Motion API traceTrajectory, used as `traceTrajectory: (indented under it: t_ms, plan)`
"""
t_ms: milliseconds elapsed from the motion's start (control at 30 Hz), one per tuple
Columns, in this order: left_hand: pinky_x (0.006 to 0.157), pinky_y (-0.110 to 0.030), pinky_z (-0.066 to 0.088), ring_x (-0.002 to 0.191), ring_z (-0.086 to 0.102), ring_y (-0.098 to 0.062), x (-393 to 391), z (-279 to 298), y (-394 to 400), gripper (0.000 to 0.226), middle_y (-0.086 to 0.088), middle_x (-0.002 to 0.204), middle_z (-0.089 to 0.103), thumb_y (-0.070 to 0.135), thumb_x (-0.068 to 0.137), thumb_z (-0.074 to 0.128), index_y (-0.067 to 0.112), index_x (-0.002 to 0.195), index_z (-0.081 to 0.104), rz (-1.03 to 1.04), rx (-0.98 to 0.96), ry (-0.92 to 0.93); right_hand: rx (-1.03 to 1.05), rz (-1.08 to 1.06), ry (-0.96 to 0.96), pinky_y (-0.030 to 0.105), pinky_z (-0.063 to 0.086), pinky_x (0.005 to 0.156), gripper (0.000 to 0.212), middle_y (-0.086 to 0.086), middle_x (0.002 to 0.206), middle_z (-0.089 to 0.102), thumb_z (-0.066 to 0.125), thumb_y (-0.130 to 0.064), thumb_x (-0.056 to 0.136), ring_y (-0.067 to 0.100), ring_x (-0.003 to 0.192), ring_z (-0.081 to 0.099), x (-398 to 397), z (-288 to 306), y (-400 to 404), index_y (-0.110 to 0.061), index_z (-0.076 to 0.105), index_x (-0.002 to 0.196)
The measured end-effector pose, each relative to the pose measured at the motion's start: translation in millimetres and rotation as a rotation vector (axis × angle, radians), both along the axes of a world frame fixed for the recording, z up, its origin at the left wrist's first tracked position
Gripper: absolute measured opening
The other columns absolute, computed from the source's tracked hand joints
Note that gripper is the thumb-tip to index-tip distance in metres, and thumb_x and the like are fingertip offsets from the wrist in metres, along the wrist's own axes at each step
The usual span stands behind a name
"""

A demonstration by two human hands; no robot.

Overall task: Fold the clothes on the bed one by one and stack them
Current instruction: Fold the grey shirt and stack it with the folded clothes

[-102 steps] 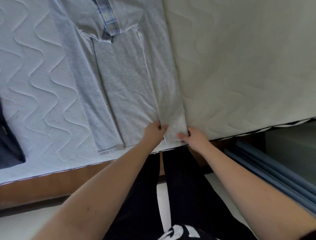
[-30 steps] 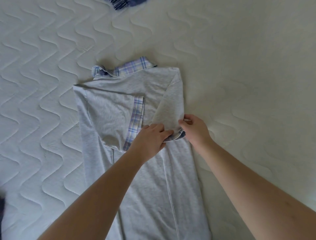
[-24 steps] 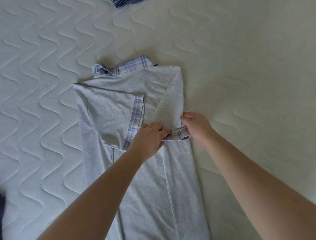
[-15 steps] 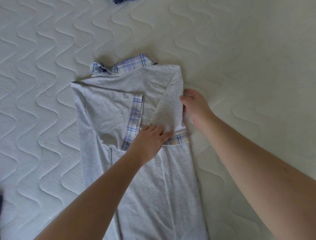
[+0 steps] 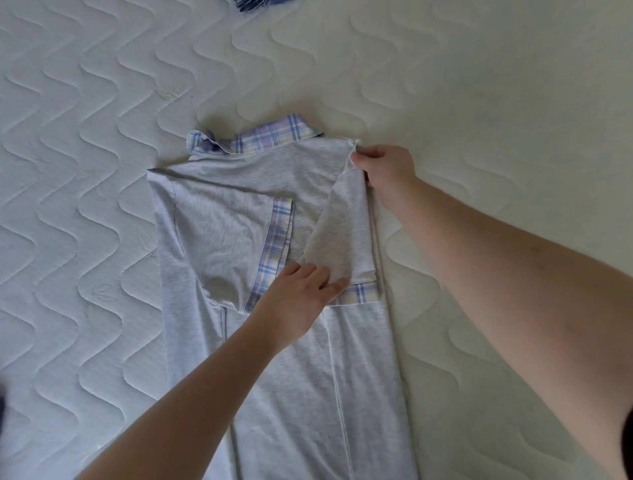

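A light grey shirt [image 5: 274,359] with a blue plaid collar and plaid sleeve cuffs lies face down on the white quilted mattress [image 5: 85,171], both sides folded inward into a long strip. My left hand [image 5: 301,294] presses flat on the cuff end of the folded right sleeve. At the shirt's upper right shoulder corner, my right hand [image 5: 383,171] pinches the fabric edge.
A scrap of blue plaid cloth [image 5: 253,4] shows at the top edge of the view. Something dark [image 5: 2,411] peeks in at the left edge. Bare mattress surrounds the shirt on all sides.
My right hand has slid from the sleeve cuff up along the shirt's right edge to the shoulder corner. My left hand stays on the cuff. Earlier both hands held the shirt's hem at the bed edge.
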State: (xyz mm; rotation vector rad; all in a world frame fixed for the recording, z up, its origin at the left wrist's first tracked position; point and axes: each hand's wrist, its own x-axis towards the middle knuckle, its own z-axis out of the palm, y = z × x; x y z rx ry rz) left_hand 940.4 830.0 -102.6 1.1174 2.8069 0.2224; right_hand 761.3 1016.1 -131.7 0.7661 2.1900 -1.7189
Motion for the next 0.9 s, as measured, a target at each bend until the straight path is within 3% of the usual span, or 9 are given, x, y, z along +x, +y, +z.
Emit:
traceTrajectory:
  t_ms: [67, 167, 267, 433, 500, 567, 667, 733, 900]
  plan:
    - [0.071, -0.034, 0.056, 0.07, 0.06, -0.016, 1.3, -3.3, -1.6, 0.066, 0.002, 0.081, 0.06, 0.015, 0.055, 0.092, 0.021, 0.118, 0.071, -0.005, 0.015, 0.011, 0.074, 0.025, 0.039, 0.029, 0.054, 0.08, 0.014, -0.01, 0.077, 0.069, 0.079, -0.024, 0.079, 0.014, 0.084, 0.068, -1.0, -3.9, 2.0, -0.031, 0.069, 0.072]
    - [0.07, -0.031, 0.054, 0.071, 0.059, -0.015, 3.7, -8.8, -2.5, 0.05, 0.003, 0.079, 0.059, 0.02, 0.064, 0.089, 0.023, 0.112, 0.075, 0.0, 0.064, 0.029, 0.218, 0.071, 0.093, 0.021, 0.049, 0.077, 0.015, -0.019, 0.071, 0.064, 0.079, -0.027, 0.078, 0.004, 0.079, 0.065, -1.2, -7.2, 2.5, -0.034, 0.068, 0.069]
    - [0.069, -0.032, 0.05, 0.069, 0.057, -0.015, 7.4, -15.1, 1.7, 0.04, 0.003, 0.077, 0.057, 0.023, 0.068, 0.087, 0.025, 0.107, 0.076, 0.036, 0.135, 0.043, 0.336, 0.133, 0.15, 0.019, 0.046, 0.076, 0.007, -0.018, 0.075, 0.061, 0.076, -0.028, 0.08, 0.005, 0.081, 0.062, -0.2, -11.1, 2.6, -0.031, 0.07, 0.081]
    - [0.071, -0.034, 0.047, 0.071, 0.054, -0.016, 14.5, -24.1, 7.8, 0.03, 0.001, 0.079, 0.055, 0.027, 0.08, 0.074, 0.029, 0.11, 0.075, 0.091, 0.225, 0.057, 0.445, 0.137, 0.201, 0.016, 0.037, 0.071, 0.016, -0.013, 0.079, 0.059, 0.071, -0.031, 0.083, 0.006, 0.082, 0.057, 5.4, 0.9, 7.5, -0.02, 0.068, 0.096]
    - [0.079, -0.036, 0.046, 0.082, 0.055, -0.018, 18.9, -28.6, 5.6, 0.029, -0.001, 0.09, 0.058, 0.033, 0.083, 0.07, 0.03, 0.112, 0.073, 0.119, 0.209, 0.086, 0.502, 0.124, 0.259, 0.017, 0.036, 0.072, 0.021, -0.007, 0.088, 0.061, 0.065, -0.03, 0.088, 0.01, 0.085, 0.058, 22.8, 10.3, 11.9, -0.016, 0.064, 0.105]
    - [0.096, -0.04, 0.042, 0.109, 0.056, -0.023, 24.0, -33.2, 0.7, 0.034, -0.006, 0.118, 0.06, 0.04, 0.085, 0.066, 0.031, 0.117, 0.07, 0.152, 0.171, 0.096, 0.547, 0.171, 0.352, 0.023, 0.041, 0.079, 0.024, 0.001, 0.101, 0.062, 0.057, -0.024, 0.094, 0.018, 0.092, 0.059, 53.0, 17.8, 12.4, -0.013, 0.061, 0.114]
    - [0.117, -0.045, 0.028, 0.145, 0.031, -0.023, 33.7, -38.1, -5.6, 0.05, -0.006, 0.156, 0.037, 0.038, 0.096, 0.055, 0.023, 0.143, 0.05, 0.105, 0.066, 0.054, 0.633, 0.349, 0.447, 0.038, 0.042, 0.097, 0.033, 0.012, 0.123, 0.061, 0.047, -0.015, 0.098, 0.029, 0.112, 0.057, 106.4, 18.2, 2.6, -0.006, 0.056, 0.129]
    - [0.119, -0.044, 0.025, 0.149, 0.023, -0.019, 41.9, -40.1, -6.5, 0.057, -0.005, 0.16, 0.029, 0.034, 0.101, 0.048, 0.013, 0.152, 0.033, 0.107, 0.036, 0.03, 0.676, 0.479, 0.469, 0.039, 0.035, 0.108, 0.04, 0.014, 0.14, 0.053, 0.043, -0.012, 0.1, 0.03, 0.129, 0.048, 138.6, 12.0, -5.6, -0.004, 0.048, 0.139]
    - [0.121, -0.043, 0.02, 0.151, 0.015, -0.019, 65.6, -38.4, -6.4, 0.062, -0.008, 0.163, 0.018, 0.043, 0.104, 0.031, 0.007, 0.154, 0.024, 0.175, -0.066, -0.072, 0.853, 0.841, 0.409, 0.039, 0.016, 0.121, 0.054, 0.005, 0.161, 0.019, 0.036, -0.029, 0.104, 0.02, 0.15, 0.014, 202.3, -13.8, -1.9, -0.01, 0.022, 0.154]
